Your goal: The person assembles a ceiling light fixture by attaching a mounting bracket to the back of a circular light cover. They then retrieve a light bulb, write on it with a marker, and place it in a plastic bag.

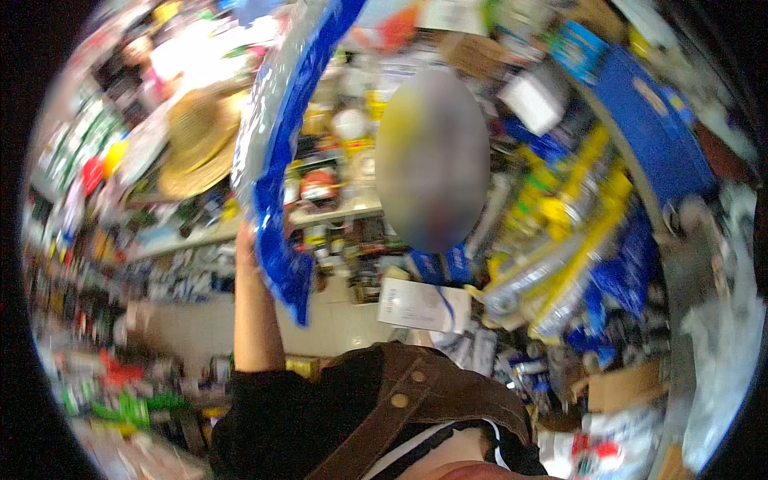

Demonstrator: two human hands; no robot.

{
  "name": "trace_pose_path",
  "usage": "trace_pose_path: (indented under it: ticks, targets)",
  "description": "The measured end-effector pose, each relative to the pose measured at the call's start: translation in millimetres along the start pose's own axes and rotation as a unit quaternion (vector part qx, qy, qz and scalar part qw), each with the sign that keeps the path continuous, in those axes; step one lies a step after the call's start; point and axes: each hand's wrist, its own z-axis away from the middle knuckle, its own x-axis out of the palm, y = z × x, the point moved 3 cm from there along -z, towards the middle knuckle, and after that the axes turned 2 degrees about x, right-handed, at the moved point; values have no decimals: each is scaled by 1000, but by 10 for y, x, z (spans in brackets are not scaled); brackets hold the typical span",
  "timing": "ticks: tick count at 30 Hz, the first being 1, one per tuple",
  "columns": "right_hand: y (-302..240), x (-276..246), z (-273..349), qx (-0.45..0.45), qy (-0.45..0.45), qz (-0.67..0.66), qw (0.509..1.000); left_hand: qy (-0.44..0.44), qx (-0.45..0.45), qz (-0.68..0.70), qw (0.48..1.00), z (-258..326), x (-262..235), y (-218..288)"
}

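My left hand (247, 240) is raised and closed on a long package of clear and blue plastic film (282, 184), which stands up tall from it. The package hides most of the fingers. In front of my chest is a flat white box (424, 305) with a blue strip across it. A small patch of skin shows just below this box, perhaps part of my right arm or hand; its fingers are hidden. I cannot tell whether that hand touches the box.
A straw hat (196, 144) is at the upper left, near crowded shelves. Long yellow and clear packages (580, 240) lie heaped at the right, near a blue panel (648, 120). A cardboard box (628, 388) sits lower right. A blurred oval covers the upper middle. Motion smears much of the scene.
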Motion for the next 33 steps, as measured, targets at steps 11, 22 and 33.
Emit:
trace_pose_path:
  ticks: [11, 22, 33]
  targets:
    - [-1728, 428, -860, -126, -112, 136, 976, 372, 213, -434, 792, -372, -1147, 3044]
    - [-3859, 2161, -1459, -147, -153, 186, 959, 371, 42, -856, 357, -493, -3995, 5683]
    - [-5568, 3370, -1630, -164, -194, 253, 934, 426, -83, -891, 134, -852, -5185, 6084]
